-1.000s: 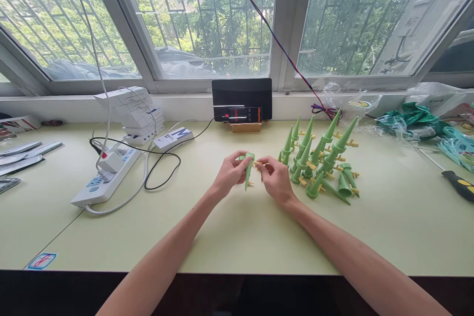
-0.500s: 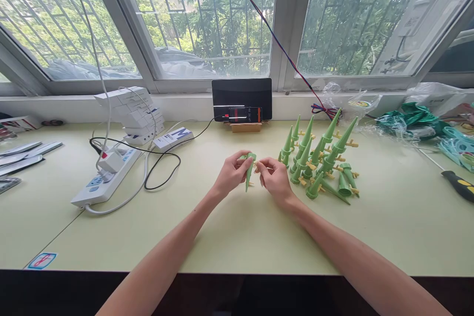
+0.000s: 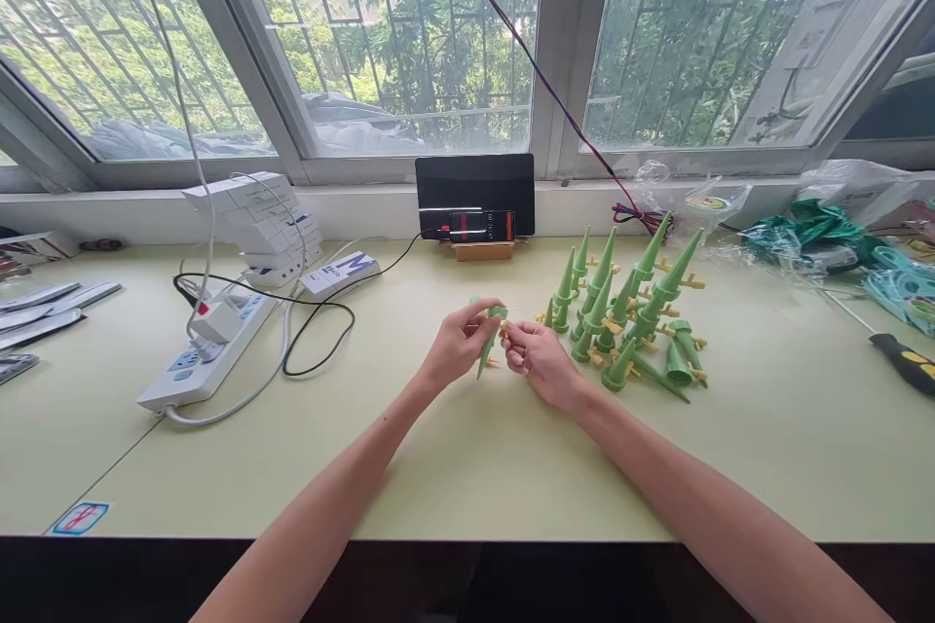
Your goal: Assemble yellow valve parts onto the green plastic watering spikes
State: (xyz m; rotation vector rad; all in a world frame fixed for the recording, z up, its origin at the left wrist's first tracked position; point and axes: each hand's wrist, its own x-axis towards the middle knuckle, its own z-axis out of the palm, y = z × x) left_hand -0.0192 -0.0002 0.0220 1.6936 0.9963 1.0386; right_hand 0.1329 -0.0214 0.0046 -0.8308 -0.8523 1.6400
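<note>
Pale green table beneath barred windows, fitting work part done.
Left hand grips a green spike above the table's middle; right hand pinches its yellow peg. Finished spikes cluster nearby; this one is unfinished.

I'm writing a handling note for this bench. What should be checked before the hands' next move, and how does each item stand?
1. Left hand grips the green cone near its wide end: ok.
2. Right hand pinches the yellow piece at the cone's side: ok.
3. Yellow piece fully seated: cannot tell.
4. Standing cones apart from the right hand: ok.
5. Black cable apart from the left arm: ok.
</note>
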